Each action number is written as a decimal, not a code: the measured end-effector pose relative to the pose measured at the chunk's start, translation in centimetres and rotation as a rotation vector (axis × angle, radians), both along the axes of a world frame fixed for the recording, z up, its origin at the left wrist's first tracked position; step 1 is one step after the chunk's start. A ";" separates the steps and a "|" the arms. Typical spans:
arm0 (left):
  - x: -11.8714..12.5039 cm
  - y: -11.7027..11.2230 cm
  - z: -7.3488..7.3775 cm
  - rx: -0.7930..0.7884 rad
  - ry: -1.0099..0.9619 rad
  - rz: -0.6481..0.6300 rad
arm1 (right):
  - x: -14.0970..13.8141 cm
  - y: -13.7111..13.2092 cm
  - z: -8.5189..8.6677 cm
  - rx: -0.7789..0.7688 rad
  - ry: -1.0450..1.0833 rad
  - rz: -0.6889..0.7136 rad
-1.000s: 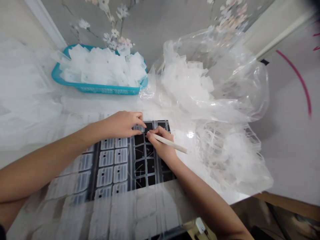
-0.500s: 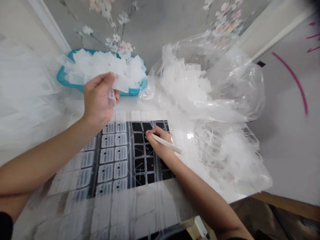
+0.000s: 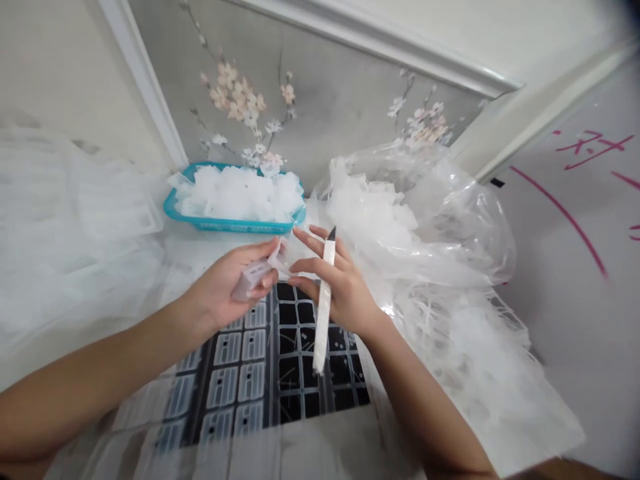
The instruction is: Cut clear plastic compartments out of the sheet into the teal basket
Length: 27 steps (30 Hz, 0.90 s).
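As the left hand [image 3: 227,283] clasps plastic pieces [image 3: 250,280], the loosely curled right hand [image 3: 353,293] should angle its held knife [image 3: 324,310] away.

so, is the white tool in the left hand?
No, the white tool sits in the right hand, while the left hand holds clear pieces.

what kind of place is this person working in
Perhaps a home workroom or makeshift workshop: a blue basket heaped with plastic pieces, a knife in the right hand, floral wall panel behind.
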State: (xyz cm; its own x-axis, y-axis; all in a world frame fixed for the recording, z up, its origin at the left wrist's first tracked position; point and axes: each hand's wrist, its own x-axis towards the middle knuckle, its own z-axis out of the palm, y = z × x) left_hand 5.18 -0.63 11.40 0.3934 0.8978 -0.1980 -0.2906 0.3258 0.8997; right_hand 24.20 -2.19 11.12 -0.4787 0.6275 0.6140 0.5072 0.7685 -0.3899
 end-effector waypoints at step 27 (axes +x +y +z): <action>-4.5 -2.8 1.4 1.383 0.859 0.011 | -0.3 -2.3 2.6 -0.272 0.255 0.133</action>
